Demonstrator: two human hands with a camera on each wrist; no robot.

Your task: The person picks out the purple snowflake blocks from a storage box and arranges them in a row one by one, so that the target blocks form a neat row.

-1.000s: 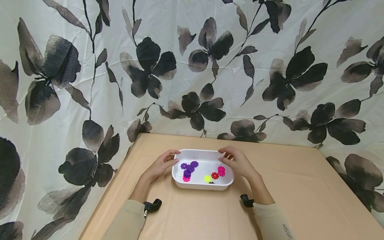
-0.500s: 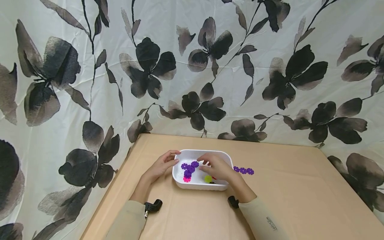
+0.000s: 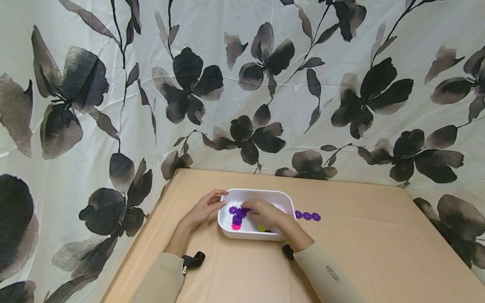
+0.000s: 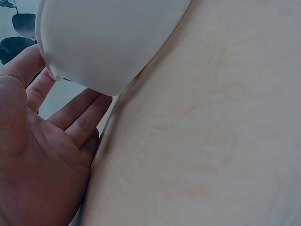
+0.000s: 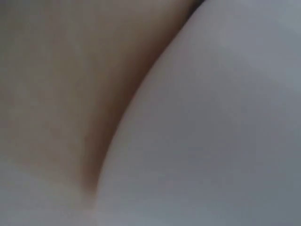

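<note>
Toward the near wall of the tray (image 3: 246, 235), a yellow piece (image 3: 261, 228) lies partly hidden by the right hand (image 3: 266, 213), whose fingertips reach the purple pieces (image 3: 237, 219) in the tray's left half; whether they pinch one, I cannot tell. Best to take one piece by its edge and lift it straight up. The left hand (image 3: 203, 208), fingers apart, touches the tray's left end and should hold it steady. Just outside the right end lies a purple chain (image 3: 307, 216); bare table (image 3: 363, 235) runs beyond it toward the far edge and cloth (image 3: 295, 109).
</note>
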